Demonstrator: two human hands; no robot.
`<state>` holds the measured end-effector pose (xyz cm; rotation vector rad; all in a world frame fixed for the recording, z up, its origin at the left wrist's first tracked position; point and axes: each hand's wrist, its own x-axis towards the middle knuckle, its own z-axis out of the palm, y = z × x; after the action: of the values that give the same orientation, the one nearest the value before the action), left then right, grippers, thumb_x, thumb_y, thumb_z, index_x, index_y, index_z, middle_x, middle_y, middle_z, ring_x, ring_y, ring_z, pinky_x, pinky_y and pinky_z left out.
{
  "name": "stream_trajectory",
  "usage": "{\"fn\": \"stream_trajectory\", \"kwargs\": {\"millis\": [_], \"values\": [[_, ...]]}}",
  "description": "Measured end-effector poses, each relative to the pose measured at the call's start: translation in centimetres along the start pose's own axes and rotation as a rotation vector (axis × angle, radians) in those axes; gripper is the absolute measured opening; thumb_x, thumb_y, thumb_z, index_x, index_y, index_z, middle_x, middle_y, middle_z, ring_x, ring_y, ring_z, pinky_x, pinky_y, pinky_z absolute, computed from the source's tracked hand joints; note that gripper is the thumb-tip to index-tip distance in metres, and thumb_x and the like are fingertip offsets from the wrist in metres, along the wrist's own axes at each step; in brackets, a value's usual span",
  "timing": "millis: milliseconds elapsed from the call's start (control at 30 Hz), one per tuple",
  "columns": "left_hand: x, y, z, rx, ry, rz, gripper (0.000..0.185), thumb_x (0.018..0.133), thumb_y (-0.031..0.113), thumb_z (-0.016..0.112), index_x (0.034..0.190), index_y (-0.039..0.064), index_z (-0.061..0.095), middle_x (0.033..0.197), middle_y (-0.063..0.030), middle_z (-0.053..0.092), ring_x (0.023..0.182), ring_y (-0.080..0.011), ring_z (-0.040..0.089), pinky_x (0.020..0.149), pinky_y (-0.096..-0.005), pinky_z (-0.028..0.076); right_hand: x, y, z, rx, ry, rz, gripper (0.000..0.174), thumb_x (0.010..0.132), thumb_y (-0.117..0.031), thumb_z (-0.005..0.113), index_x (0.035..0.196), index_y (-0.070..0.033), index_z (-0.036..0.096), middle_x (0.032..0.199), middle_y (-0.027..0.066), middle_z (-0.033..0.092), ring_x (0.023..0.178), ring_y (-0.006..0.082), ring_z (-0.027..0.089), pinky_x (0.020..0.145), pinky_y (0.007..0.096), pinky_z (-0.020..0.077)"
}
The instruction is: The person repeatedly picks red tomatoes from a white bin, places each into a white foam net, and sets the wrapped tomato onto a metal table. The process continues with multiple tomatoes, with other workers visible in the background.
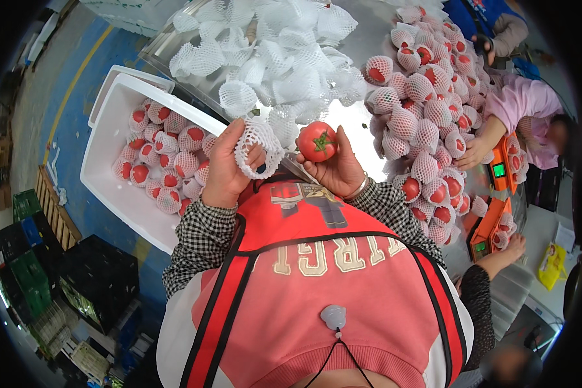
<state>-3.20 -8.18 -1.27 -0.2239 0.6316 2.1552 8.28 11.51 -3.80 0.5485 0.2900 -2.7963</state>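
My left hand holds a white foam mesh sleeve, its mouth spread by the fingers. Beside it, a bare red tomato with its green calyx rests in my right hand. Sleeve and tomato are apart, both held close above my red apron. Beyond my hands lies a loose heap of foam mesh sleeves on the metal table. To the left stands a white foam box with several sleeved tomatoes inside.
A large pile of sleeved tomatoes covers the table's right side. Co-workers' hands reach in there, near orange weighing scales with lit displays. Black crates and a wooden pallet stand on the floor at left.
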Motion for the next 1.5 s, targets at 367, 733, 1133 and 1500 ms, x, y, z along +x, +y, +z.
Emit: {"fn": "stream_trajectory", "kwargs": {"millis": [367, 733, 1133, 1500], "values": [[0.1, -2.2, -0.4, -0.008, 0.134, -0.121, 0.036, 0.099, 0.033, 0.048, 0.072, 0.010, 0.046, 0.051, 0.0022, 0.037, 0.040, -0.0104, 0.035, 0.040, -0.0261, 0.030, -0.3, 0.9, -0.4, -0.096, -0.142, -0.013, 0.070, 0.080, -0.057, 0.062, 0.121, -0.001, 0.055, 0.136, 0.0146, 0.049, 0.128, 0.0278, 0.042, 0.113, 0.0474, 0.0249], [2.8, -3.2, 0.8, 0.033, -0.221, -0.238, 0.020, 0.096, 0.026, 0.053, 0.094, 0.007, 0.060, 0.078, -0.0032, 0.063, 0.062, -0.0121, 0.059, 0.050, -0.0260, 0.045, -1.5, -0.9, -0.9, -0.762, -0.101, -0.196, 0.055, 0.085, -0.033, 0.067, 0.125, 0.003, 0.052, 0.119, 0.0107, 0.061, 0.101, 0.0197, 0.061, 0.088, 0.0327, 0.0490], [2.3, -7.8, 8.5, 1.995, -0.276, 1.021, 0.036, 0.075, 0.007, 0.068, 0.110, 0.001, 0.060, 0.091, -0.0152, 0.059, 0.078, -0.0345, 0.059, 0.065, -0.0410, 0.048, 0.2, -3.0, -3.3, -0.660, 0.453, -0.662, 0.052, 0.083, -0.028, 0.068, 0.123, -0.002, 0.047, 0.107, 0.0122, 0.057, 0.086, 0.0192, 0.064, 0.066, 0.0295, 0.0569], [3.6, -7.6, 7.1, 2.141, -0.476, 0.980, 0.050, 0.064, 0.002, 0.063, 0.112, 0.011, 0.065, 0.082, -0.0112, 0.055, 0.069, -0.0315, 0.059, 0.059, -0.0411, 0.048, -1.0, -1.4, -1.4, 0.017, -0.098, -0.300, 0.032, 0.093, -0.036, 0.048, 0.108, -0.009, 0.056, 0.106, 0.0073, 0.060, 0.101, 0.0185, 0.058, 0.092, 0.0437, 0.0474]]}}
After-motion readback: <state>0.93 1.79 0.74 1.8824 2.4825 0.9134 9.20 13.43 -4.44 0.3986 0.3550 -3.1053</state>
